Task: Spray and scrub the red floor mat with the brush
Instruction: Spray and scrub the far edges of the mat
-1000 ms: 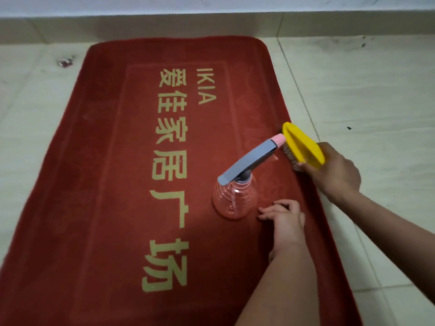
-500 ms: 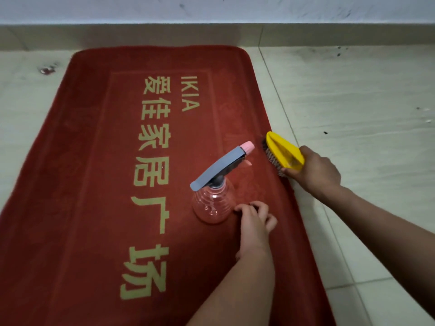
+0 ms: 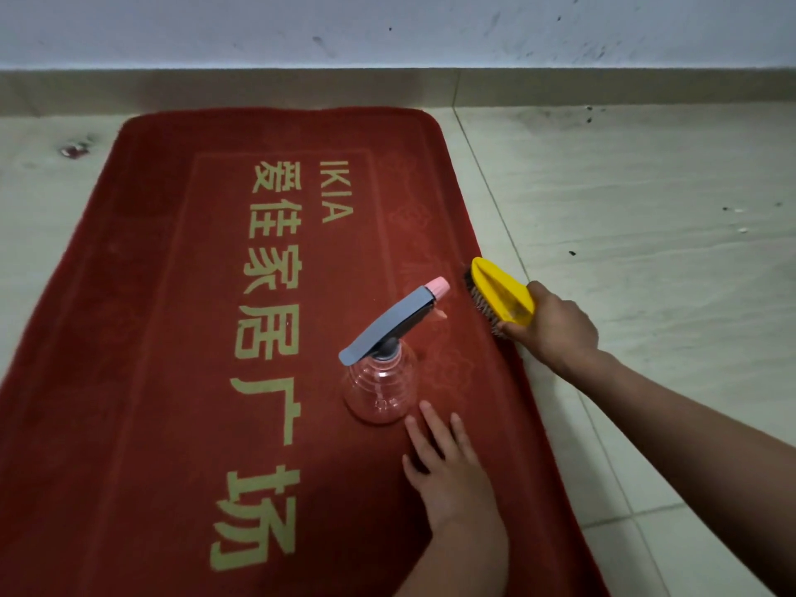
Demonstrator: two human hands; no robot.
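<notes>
The red floor mat (image 3: pixel 172 381) with gold lettering lies on the tiled floor. A clear spray bottle (image 3: pixel 381 392) with a grey trigger head and pink nozzle stands upright on the mat, right of the lettering. My left hand (image 3: pixel 448 471) lies flat on the mat just below and to the right of the bottle, fingers straight, fingertips close to its base. My right hand (image 3: pixel 553 327) grips the yellow scrub brush (image 3: pixel 499 297) at the mat's right edge, bristles down on the mat.
Pale floor tiles (image 3: pixel 646 230) spread to the right of the mat, with a few dark specks. A wall and skirting (image 3: pixel 430 86) run just behind the mat's far end. A small piece of reddish debris (image 3: pixel 74 151) lies on the floor at the far left.
My left hand has uncurled from beside the bottle's base and now lies flat on the mat. The right hand still holds the brush at the mat's right edge.
</notes>
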